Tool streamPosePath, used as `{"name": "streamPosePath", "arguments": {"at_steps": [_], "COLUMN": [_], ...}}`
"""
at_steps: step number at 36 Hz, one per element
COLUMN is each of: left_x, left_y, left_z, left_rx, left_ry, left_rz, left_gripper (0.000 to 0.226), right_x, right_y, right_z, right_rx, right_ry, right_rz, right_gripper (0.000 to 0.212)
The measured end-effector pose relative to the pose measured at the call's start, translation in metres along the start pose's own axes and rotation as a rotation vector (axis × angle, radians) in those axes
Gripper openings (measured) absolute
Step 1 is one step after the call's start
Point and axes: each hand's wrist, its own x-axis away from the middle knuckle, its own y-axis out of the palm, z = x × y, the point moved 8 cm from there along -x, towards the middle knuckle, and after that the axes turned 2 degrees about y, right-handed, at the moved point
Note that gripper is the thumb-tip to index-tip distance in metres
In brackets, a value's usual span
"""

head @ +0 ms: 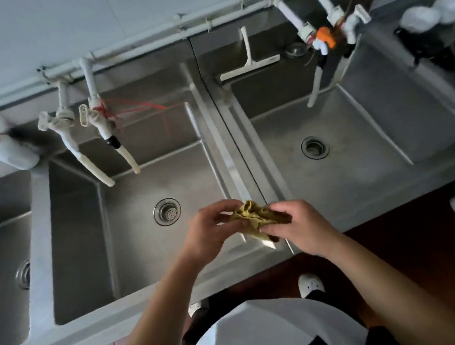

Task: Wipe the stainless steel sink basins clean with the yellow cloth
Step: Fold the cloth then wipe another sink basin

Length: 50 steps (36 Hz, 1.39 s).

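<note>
Both my hands hold the crumpled yellow cloth in the air over the front rim between two basins. My left hand pinches its left end with curled fingers. My right hand grips its right side, fingers curled round the bunched fabric. Below and left lies the middle stainless steel basin with its round drain strainer. The right basin has an open drain. A third basin shows at the far left edge.
White pipe taps hang over the middle basin, more taps over the right one. A white squeegee lies on the back ledge. A white bottle lies at the left. Dark floor and my white shoe are below the counter.
</note>
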Motion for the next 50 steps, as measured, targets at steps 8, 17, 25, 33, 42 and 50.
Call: {"name": "streamPosePath", "arguments": {"at_steps": [8,17,25,33,42,50], "left_x": [-0.019,-0.013,-0.050,-0.103,-0.193,-0.268], "left_y": [0.129,0.179,0.211,0.262,0.325,0.383], "left_z": [0.016,0.019,0.028,0.046,0.062,0.061], "left_rx": [-0.099,-0.121,-0.042,-0.120,-0.214,-0.171], "left_ry": [-0.024,-0.082,-0.038,-0.022,-0.060,-0.227], "left_rz": [0.012,0.055,-0.083,-0.181,-0.125,0.001], "left_gripper": [0.036,0.042,0.046,0.034,0.031,0.025], "right_x": [0.028,0.037,0.037,0.033,-0.040,-0.099], "right_y": [-0.115,-0.155,-0.188,-0.258,-0.343,-0.428], "right_z": [0.060,0.087,0.097,0.115,0.155,0.216], "right_rx": [0.137,0.118,0.172,0.184,0.133,0.143], "right_ry": [-0.046,-0.016,0.022,0.072,0.072,0.136], "right_rz": [0.072,0.008,0.055,0.101,0.033,-0.163], "right_gripper": [0.014,0.019,0.013,0.017,0.013,0.032]}}
